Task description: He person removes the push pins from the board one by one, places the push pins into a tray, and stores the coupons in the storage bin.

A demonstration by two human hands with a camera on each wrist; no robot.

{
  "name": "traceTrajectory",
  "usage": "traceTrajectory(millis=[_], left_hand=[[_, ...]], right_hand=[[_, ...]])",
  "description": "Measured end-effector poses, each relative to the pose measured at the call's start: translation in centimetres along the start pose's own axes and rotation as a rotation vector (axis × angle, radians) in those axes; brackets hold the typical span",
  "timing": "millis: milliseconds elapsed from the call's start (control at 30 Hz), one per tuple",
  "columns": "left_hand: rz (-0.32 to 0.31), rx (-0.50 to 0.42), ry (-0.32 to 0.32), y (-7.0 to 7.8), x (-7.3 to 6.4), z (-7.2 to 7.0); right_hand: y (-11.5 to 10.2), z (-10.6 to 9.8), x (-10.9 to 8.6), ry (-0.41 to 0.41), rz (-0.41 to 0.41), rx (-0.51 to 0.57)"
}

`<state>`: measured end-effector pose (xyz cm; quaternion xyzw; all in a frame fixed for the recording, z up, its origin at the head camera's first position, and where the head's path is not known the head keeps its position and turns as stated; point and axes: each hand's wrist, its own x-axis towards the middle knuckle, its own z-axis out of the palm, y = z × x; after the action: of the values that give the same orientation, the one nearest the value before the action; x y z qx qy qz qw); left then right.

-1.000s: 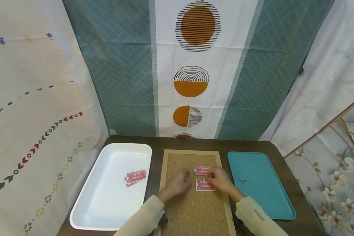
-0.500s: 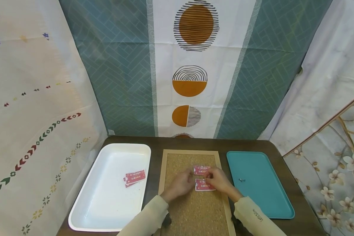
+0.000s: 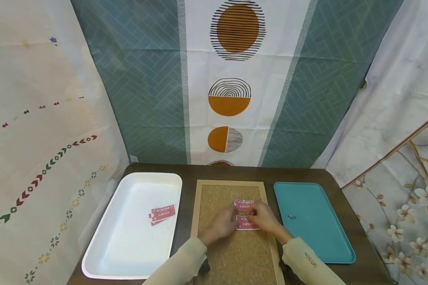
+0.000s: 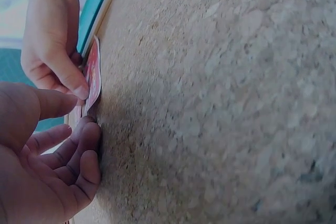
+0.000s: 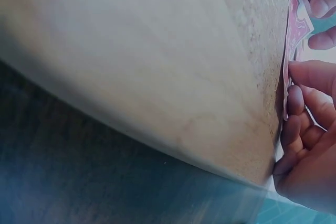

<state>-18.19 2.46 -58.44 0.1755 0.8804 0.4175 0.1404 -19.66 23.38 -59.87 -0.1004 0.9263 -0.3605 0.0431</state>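
Note:
Two red printed coupons lie one above the other on a wood-framed cork board (image 3: 232, 257). The upper coupon (image 3: 243, 204) has a small pin at its top edge. My right hand (image 3: 268, 218) pinches at the top edge of the lower coupon (image 3: 247, 225); anything small between those fingertips is hidden. In the right wrist view, the right thumb touches the coupon (image 5: 296, 27), whose far corner curls up. My left hand (image 3: 222, 223) is at the coupons' left ends, thumb apart from the loosely bent fingers. In the left wrist view, its fingertips reach the coupon's (image 4: 94, 74) tip.
At left stands a white tray (image 3: 128, 237) holding a few overlapping red coupons (image 3: 162, 213). A teal tray (image 3: 317, 233) at right has some small metal pins (image 3: 292, 217) in it. Both trays flank the board on a dark brown table (image 3: 199, 170).
My left hand has moved right, up to the coupons' left ends. The right hand stays at the lower coupon's top edge. The view has shifted slightly.

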Motion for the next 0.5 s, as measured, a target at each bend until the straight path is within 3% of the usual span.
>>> traceTrajectory(millis=[500], left_hand=[[0.013, 0.054, 0.004, 0.4, -0.31, 0.4]], right_hand=[[-0.31, -0.01, 0.04, -0.02, 0.038, -0.004]])
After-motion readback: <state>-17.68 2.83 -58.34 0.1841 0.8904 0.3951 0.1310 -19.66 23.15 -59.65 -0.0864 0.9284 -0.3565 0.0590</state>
